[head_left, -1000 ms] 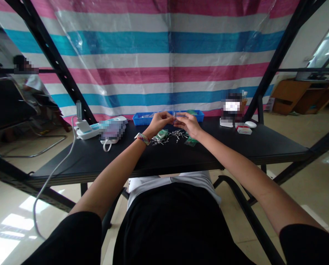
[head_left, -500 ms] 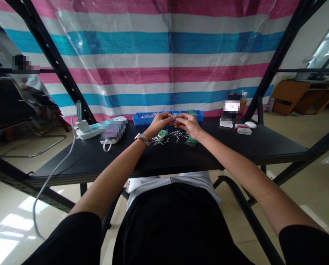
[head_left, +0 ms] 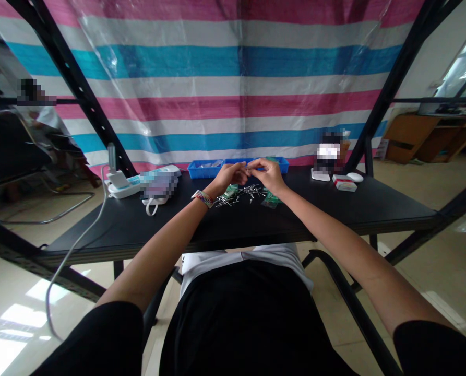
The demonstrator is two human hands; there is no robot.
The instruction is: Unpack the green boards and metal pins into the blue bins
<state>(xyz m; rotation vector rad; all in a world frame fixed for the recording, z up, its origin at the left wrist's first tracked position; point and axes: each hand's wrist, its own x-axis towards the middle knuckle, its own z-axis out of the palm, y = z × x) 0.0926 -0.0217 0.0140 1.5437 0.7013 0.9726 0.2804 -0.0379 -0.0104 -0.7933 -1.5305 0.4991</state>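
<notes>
Striped cloth (head_left: 201, 86) hangs behind our black table (head_left: 248, 224). Our left hand (head_left: 229, 176) has just turned, fingers loose; our right hand (head_left: 270, 175) still seems pinched, on what we cannot tell. The clear bit between them no longer shows, so our grip may be changing. Metal pins (head_left: 252, 192) lie below, near the blue tray (head_left: 200, 173).

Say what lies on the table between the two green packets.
The head view shows a loose heap of thin metal pins between the left green packet and the right green packet.
</notes>
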